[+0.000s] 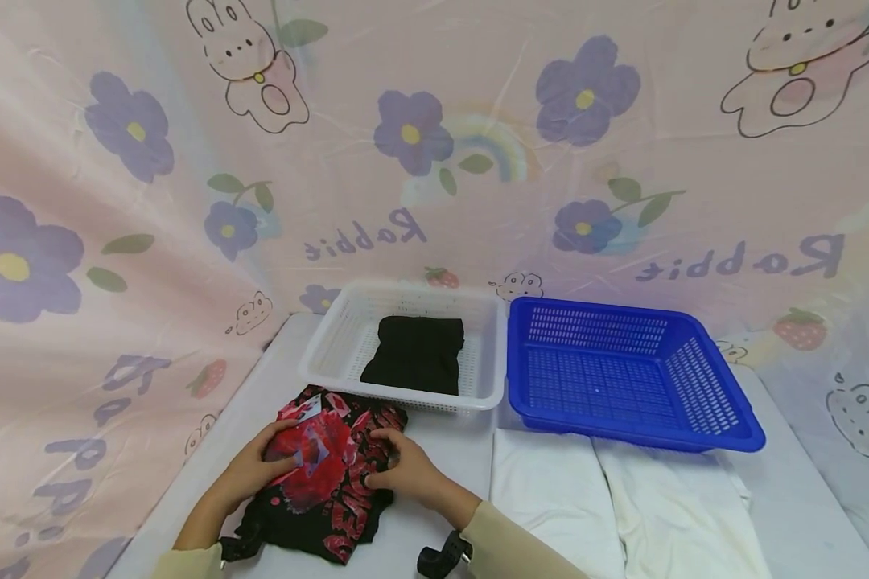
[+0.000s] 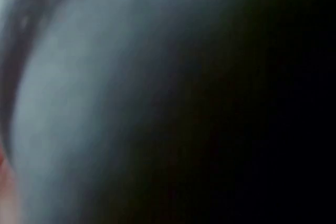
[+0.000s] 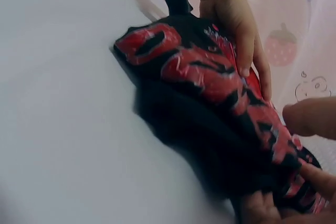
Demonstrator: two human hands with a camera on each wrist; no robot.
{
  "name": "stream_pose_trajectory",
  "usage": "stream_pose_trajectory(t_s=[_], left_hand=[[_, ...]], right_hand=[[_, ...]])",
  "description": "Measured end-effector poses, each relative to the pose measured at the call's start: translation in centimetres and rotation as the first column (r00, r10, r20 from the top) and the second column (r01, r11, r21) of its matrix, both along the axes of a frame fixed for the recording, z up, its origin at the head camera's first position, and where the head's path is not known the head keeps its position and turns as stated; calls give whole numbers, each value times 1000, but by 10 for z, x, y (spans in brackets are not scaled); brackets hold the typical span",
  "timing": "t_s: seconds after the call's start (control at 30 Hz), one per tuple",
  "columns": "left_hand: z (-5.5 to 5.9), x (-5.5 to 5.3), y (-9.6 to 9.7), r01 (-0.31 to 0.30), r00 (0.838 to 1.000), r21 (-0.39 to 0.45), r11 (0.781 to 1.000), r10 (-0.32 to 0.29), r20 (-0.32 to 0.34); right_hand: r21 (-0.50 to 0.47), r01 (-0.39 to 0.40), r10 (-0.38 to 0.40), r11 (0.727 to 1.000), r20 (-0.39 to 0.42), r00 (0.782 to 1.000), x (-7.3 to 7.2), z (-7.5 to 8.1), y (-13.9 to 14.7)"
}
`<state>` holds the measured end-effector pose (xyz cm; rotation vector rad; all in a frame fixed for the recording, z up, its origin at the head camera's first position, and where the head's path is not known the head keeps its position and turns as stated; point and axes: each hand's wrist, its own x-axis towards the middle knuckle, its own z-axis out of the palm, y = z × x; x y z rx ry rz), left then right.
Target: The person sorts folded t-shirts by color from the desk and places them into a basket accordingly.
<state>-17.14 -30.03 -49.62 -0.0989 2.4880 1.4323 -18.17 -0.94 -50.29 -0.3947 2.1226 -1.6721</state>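
Note:
A folded black shirt (image 1: 319, 474) with a large red flower and red lettering lies on the white table. On its left part rests my left hand (image 1: 253, 466), thumb and fingers spread over the print; the right wrist view shows those fingers nearly straight along the cloth. My right hand (image 1: 409, 470) grips the shirt's right edge, some fingertips (image 3: 257, 205) tucked under the fold and another finger on top. The left wrist view is dark and blurred.
A white basket (image 1: 496, 354) behind the shirt holds a folded black garment (image 1: 416, 354). Beside it on the right stands a blue basket (image 1: 586, 386). White folded cloths (image 1: 550, 490) lie before the blue basket. A printed curtain (image 1: 478, 193) hangs behind and at the left.

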Motion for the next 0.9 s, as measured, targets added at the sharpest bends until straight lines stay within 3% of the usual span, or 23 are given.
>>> stream_pose_trajectory(t_s=[0.13, 0.3, 0.57, 0.9], left_hand=[[0, 1, 6, -2, 1000, 20, 1000, 2, 2], [1, 1, 9, 13, 1000, 53, 998, -14, 10], [3, 1, 8, 29, 1000, -70, 997, -30, -11], [2, 6, 9, 32, 999, 39, 999, -31, -27]], right_hand=[[-24, -43, 43, 999, 30, 999, -1, -1, 2], [5, -91, 91, 996, -13, 996, -1, -1, 2], [15, -88, 89, 996, -66, 994, 1, -2, -1], [-18, -112, 111, 994, -48, 993, 5, -2, 0]])
